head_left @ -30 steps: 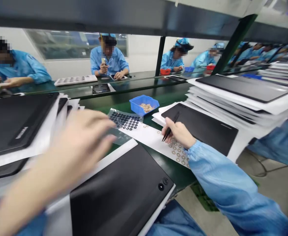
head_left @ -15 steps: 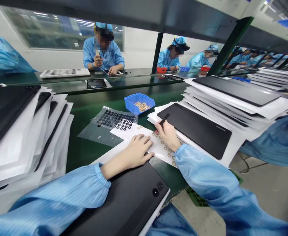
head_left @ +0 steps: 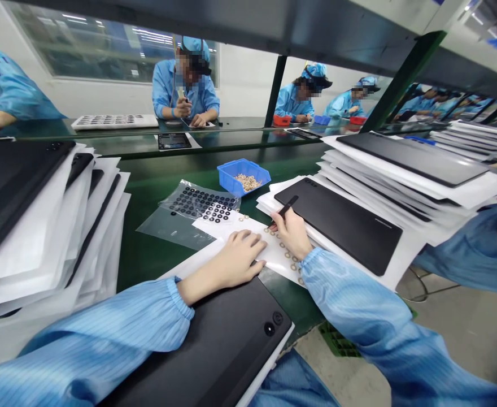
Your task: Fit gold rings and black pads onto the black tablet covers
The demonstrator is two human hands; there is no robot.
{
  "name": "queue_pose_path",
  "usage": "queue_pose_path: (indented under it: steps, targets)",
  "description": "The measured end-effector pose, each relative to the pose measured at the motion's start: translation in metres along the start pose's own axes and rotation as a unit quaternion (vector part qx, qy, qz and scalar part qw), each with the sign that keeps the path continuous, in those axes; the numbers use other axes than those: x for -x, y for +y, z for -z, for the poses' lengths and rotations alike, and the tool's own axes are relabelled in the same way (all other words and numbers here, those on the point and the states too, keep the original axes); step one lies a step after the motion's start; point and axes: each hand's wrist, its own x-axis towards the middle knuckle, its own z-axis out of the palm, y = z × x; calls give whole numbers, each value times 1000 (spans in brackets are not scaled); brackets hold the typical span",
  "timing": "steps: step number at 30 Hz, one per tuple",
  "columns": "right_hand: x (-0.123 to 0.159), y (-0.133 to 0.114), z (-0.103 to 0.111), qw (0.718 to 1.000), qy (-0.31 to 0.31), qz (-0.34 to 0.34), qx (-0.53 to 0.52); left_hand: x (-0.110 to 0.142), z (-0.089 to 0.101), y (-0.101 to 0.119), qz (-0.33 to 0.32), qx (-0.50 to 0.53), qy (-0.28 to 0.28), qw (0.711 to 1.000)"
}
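Note:
My right hand (head_left: pixel 291 234) is closed round a pair of black tweezers (head_left: pixel 288 204), its fingertips low over a white sheet (head_left: pixel 269 257). Small tan rings (head_left: pixel 288 255) lie on that sheet in a loose row. My left hand (head_left: pixel 236 257) rests with its fingers stretched out over the sheet and the far edge of a black tablet back cover (head_left: pixel 218 333). Two round camera openings show at the cover's right corner. Past my left hand are clear sheets of black ring stickers (head_left: pixel 201 202). The tweezer tips are partly hidden by my fingers.
A blue bin (head_left: pixel 243 176) holds small tan pieces. Covers interleaved with paper form a stack on the left (head_left: pixel 15 203) and another on the right (head_left: pixel 409 164). A single cover (head_left: pixel 341 223) lies beside my right hand. A co-worker (head_left: pixel 187 85) sits across the bench.
The camera view has shifted slightly. The tweezers in my right hand have tilted a little; my left hand stays in place on the cover.

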Motion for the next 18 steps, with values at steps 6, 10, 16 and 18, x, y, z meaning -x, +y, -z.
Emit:
queue_pose_path:
  steps: [6, 10, 16, 18]
  targets:
    - [19, -26, 18, 999, 22, -12, -38, 0, -2, -2, -11, 4, 5, 1000]
    - [77, -54, 37, 983, -30, -85, -160, -4, -1, -6, -17, 34, 8, 999]
    - [149, -66, 34, 924, -2, -248, -292, 29, 6, 12, -27, 126, 40, 991]
    - [153, -65, 31, 928, 23, -252, -273, 54, 14, 30, -18, 174, 23, 984]
